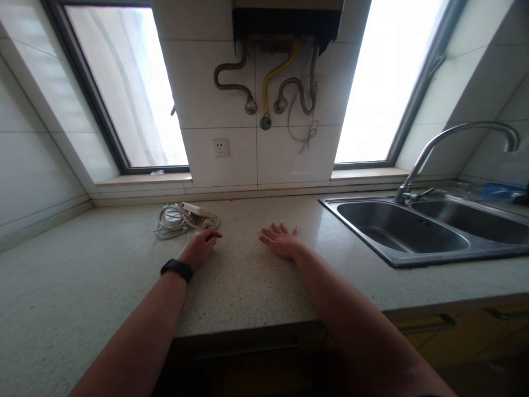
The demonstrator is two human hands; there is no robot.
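My left hand (199, 249), with a dark watch band (177, 269) on its wrist, is low over the counter just in front of a white power strip (195, 209). Its fingers are loosely bent, with a small gap at the thumb side, and I see nothing held in them. The strip's pale cord (167, 221) lies in a bundle at its left. Whether the fingertips touch the strip or cord, I cannot tell. My right hand (281, 240) lies flat on the speckled countertop (248, 275), palm down, fingers spread and holding nothing.
At the right, a double steel sink (397, 259) is set into the counter, with a curved faucet (425, 151) behind it. A wall socket (221, 148) sits below a water heater (285, 25) and its pipes. Two windows flank the heater. Something blue (498, 191) lies beyond the sink.
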